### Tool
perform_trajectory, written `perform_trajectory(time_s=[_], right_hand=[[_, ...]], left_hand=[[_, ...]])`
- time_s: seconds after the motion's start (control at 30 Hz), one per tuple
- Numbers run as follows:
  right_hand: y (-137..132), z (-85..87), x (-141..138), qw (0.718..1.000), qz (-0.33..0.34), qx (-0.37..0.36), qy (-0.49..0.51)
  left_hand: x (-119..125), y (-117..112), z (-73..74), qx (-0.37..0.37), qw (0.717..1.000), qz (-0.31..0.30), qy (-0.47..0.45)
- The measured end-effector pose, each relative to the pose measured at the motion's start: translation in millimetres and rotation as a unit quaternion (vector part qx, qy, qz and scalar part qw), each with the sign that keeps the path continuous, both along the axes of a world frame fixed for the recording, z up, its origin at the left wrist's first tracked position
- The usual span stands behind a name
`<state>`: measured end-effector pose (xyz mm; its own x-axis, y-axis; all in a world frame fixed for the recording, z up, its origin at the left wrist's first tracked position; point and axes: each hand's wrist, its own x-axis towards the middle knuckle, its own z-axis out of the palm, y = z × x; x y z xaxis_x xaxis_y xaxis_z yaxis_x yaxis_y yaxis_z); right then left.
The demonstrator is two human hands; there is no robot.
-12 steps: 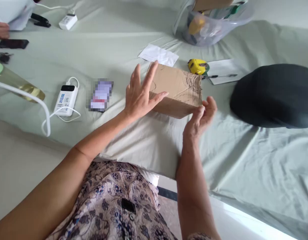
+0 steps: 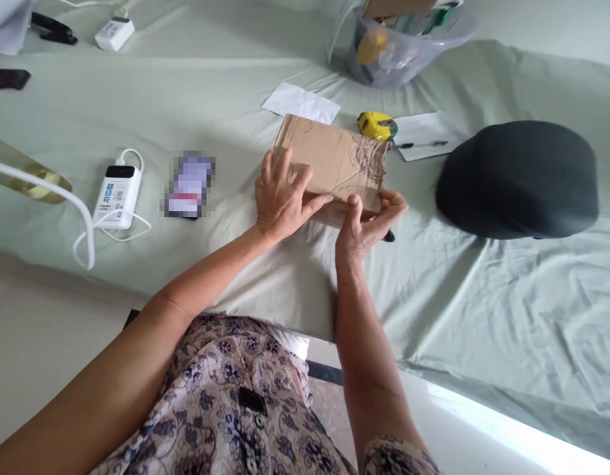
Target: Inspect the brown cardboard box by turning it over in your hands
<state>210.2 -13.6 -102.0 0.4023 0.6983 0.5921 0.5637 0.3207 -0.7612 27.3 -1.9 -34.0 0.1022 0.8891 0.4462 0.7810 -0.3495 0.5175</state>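
A brown cardboard box (image 2: 329, 155) with a torn, wrinkled patch at its right end lies on the cloth in front of me. My left hand (image 2: 284, 198) holds its front left part, with bent fingers on the top and the thumb along the front edge. At the front right corner, my right hand (image 2: 367, 227) pinches the cardboard, thumb on top and fingers at the right side. Below the right fingers pokes out a small black tip (image 2: 390, 235); what it belongs to is hidden. The box's inside cannot be seen.
Behind the box lie white paper (image 2: 301, 102), a yellow tape measure (image 2: 377, 125) and a pen (image 2: 424, 144) on a sheet. A black cap (image 2: 517, 179) sits right, a plastic basket (image 2: 399, 56) at the back. Leftward are a phone (image 2: 190, 185) and a power bank (image 2: 117, 198).
My left hand has come down from its spread pose onto the box's left part. The right thumb has moved onto the top near the corner. A black tip now shows beneath the right hand.
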Motion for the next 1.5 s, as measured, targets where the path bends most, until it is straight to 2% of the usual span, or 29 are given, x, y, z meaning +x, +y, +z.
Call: perform_trajectory(time_s=[0.03,0.1,0.3,0.47,0.63,0.77,0.87,1.0,1.07,1.27,1.37,1.5], right_hand=[[-1,2.0,-4,0.999,-0.044,0.011,0.001],[-2,6.0,-10,0.997,-0.08,0.011,-0.003],[-10,14.5,-16,0.997,-0.068,0.016,0.044],[-4,7.8,-5,0.997,-0.054,0.044,0.022],[9,-7.3,13,0.998,0.006,0.04,0.038],[15,-14.9,28,0.991,0.1,-0.005,0.084],[15,-18.5,35,0.984,0.14,-0.063,0.095],[10,-21.5,38,0.98,0.094,-0.176,0.015],[7,-23.1,35,0.978,0.064,-0.193,-0.035],[3,-23.5,22,0.985,0.039,-0.161,-0.039],[-2,-12.6,10,0.993,0.002,-0.11,-0.051],[-12,7.5,-4,0.993,-0.055,-0.06,-0.091]], left_hand=[[1,-2,-0.3,0.0,1.0,0.001,-0.002],[2,-3,-0.8,-0.001,1.0,0.002,-0.011],[-4,-1,3.2,0.011,1.0,0.002,-0.002],[-21,6,6.8,0.016,1.0,0.006,-0.012],[-39,17,0.6,-0.011,0.997,0.043,-0.068],[-54,20,-9.2,-0.115,0.987,0.04,-0.103],[-60,17,-14.8,-0.187,0.98,0.057,-0.045],[-58,9,-15.8,-0.169,0.979,0.087,0.076],[-56,5,-14.9,-0.165,0.975,0.094,0.114],[-48,0,-18.3,-0.159,0.977,0.1,0.105],[-39,1,-24.3,-0.125,0.984,0.11,0.066],[-29,1,-32.4,-0.03,0.991,0.127,-0.027]])
